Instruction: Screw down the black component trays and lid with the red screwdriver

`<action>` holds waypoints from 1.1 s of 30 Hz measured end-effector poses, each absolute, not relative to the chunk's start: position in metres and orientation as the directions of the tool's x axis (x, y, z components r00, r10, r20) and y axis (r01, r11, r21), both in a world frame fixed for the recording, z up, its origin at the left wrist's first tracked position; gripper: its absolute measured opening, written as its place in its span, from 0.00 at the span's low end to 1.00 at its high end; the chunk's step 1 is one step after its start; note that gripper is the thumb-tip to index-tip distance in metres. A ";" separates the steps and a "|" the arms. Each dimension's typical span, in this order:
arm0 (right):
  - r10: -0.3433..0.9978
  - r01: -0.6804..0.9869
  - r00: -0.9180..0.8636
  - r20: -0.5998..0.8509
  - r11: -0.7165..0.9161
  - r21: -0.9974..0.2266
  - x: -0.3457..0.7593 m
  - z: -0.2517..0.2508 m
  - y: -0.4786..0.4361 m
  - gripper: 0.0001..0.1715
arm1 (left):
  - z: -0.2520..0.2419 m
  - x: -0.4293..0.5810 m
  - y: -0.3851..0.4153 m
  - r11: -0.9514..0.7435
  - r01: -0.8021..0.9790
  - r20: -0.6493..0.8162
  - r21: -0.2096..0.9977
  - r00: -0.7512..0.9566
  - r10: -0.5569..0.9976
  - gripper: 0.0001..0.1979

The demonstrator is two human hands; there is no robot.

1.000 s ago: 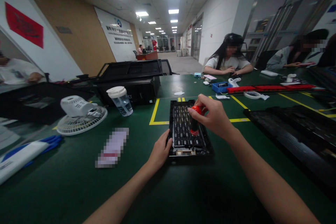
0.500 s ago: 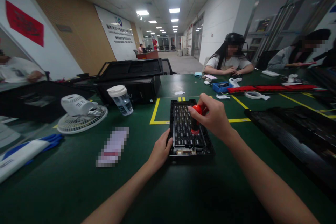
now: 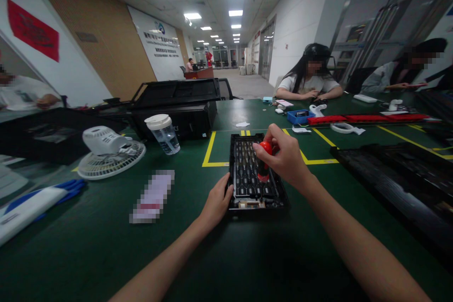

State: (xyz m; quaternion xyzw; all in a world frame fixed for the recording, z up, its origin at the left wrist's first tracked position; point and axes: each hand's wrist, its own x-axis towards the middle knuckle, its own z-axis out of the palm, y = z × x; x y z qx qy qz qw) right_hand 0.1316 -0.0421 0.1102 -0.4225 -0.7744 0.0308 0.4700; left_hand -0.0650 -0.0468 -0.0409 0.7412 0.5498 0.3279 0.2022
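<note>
A black toolbox-like case [image 3: 236, 200] lies on the green table in front of me, its inside lined with rows of dark, shiny pieces. My left hand [image 3: 216, 198] grips its near left edge, thumb on the rim and the other fingers partly hidden along the side. Over the case, my right hand [image 3: 287, 152] is closed around the top of a red and black screwdriver [image 3: 264, 148]. The screwdriver stands almost upright, its lower end down among the pieces; its tip is too dark to make out.
Left of me are a purple phone-shaped item [image 3: 154, 198], a lidded cup [image 3: 163, 136] and a white fan [image 3: 111, 155]. Black cases [image 3: 173, 118] stand behind them. At right lie a long black panel [image 3: 389, 184] and a blue bin [image 3: 299, 117]. Other people sit around the table.
</note>
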 end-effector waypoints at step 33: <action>0.819 -0.298 -0.429 0.380 0.269 -0.916 0.122 0.102 -0.037 0.09 | -0.038 -0.064 -0.048 -0.319 0.683 0.266 0.657 0.187 0.946 0.23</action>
